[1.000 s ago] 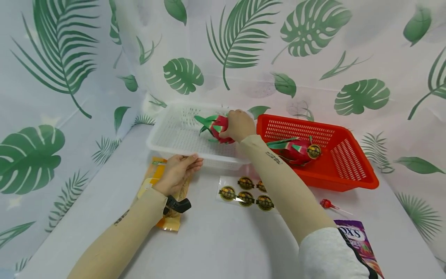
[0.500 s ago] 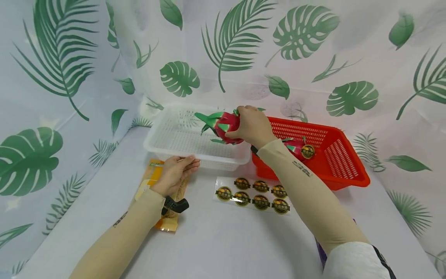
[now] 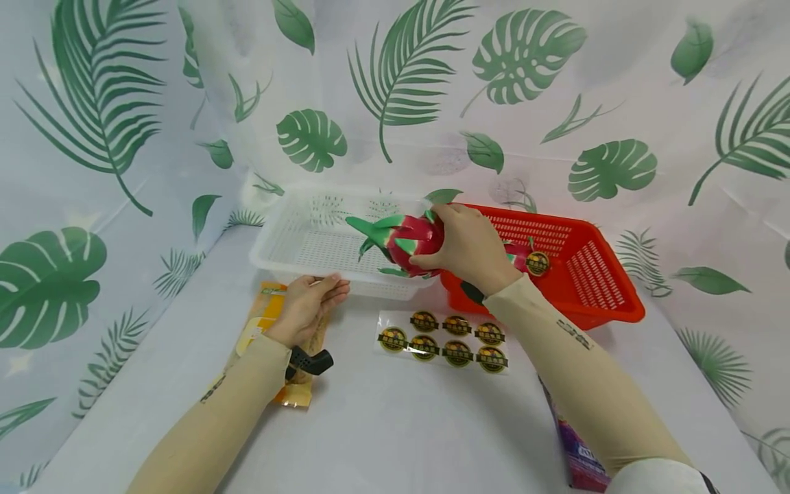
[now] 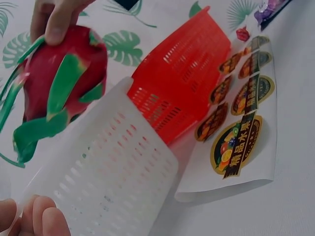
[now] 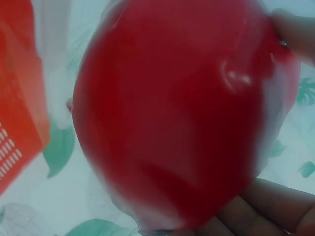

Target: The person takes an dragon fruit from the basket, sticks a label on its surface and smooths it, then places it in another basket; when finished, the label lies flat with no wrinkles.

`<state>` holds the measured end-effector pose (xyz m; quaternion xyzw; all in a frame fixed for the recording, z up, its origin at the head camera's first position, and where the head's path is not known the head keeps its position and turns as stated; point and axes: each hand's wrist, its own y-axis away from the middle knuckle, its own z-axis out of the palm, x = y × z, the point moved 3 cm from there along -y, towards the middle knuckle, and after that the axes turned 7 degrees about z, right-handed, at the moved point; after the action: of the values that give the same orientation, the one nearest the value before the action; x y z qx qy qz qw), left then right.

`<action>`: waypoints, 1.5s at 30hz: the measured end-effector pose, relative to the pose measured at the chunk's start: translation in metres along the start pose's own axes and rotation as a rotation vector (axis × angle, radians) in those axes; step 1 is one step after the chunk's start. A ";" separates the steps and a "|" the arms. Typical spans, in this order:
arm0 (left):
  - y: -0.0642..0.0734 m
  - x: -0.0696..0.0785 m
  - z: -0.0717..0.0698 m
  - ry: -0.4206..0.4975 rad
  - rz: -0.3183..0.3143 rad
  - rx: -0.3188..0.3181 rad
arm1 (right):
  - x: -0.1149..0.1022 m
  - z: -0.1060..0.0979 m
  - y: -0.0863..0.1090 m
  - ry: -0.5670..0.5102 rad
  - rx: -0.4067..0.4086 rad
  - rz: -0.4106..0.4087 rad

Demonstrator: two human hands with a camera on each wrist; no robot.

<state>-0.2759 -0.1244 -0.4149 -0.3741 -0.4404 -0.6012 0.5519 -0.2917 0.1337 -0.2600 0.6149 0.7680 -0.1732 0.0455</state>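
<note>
My right hand (image 3: 469,245) grips a red dragon fruit (image 3: 412,241) with green scales, held above the right end of the white plastic basket (image 3: 271,266). Its long green tips point left. Filling the right wrist view is the fruit's smooth red side (image 5: 172,113), with fingers around its edge. My left hand (image 3: 308,305) pinches the front rim of the white basket, and its fingertips (image 4: 51,223) show at the rim in the left wrist view. A second dragon fruit (image 3: 518,255) with a round black-and-gold sticker (image 3: 537,263) lies in the red basket (image 3: 607,274), partly hidden by my right arm.
A clear sheet of round fruit stickers (image 3: 441,341) lies in front of the baskets. Under my left wrist is an orange food packet (image 3: 299,392). A purple snack bag (image 3: 583,463) is partly covered by my right sleeve. Leaf-printed cloth (image 3: 247,55) stands behind.
My right hand has lifted the dragon fruit out of the white basket and brought it right and nearer. The left hand stays at the rim. The view has shifted slightly.
</note>
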 end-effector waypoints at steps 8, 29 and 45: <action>-0.001 0.000 0.000 -0.015 -0.003 -0.006 | 0.016 -0.002 0.040 -0.084 0.041 -0.060; 0.004 0.002 0.003 -0.014 0.000 -0.022 | 0.041 0.013 0.135 -0.161 0.119 -0.128; 0.007 0.006 0.005 -0.035 -0.012 -0.021 | 0.050 0.036 0.184 -0.121 -0.083 -0.009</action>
<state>-0.2699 -0.1222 -0.4069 -0.3878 -0.4460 -0.6023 0.5365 -0.1317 0.2029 -0.3462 0.5973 0.7733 -0.1782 0.1163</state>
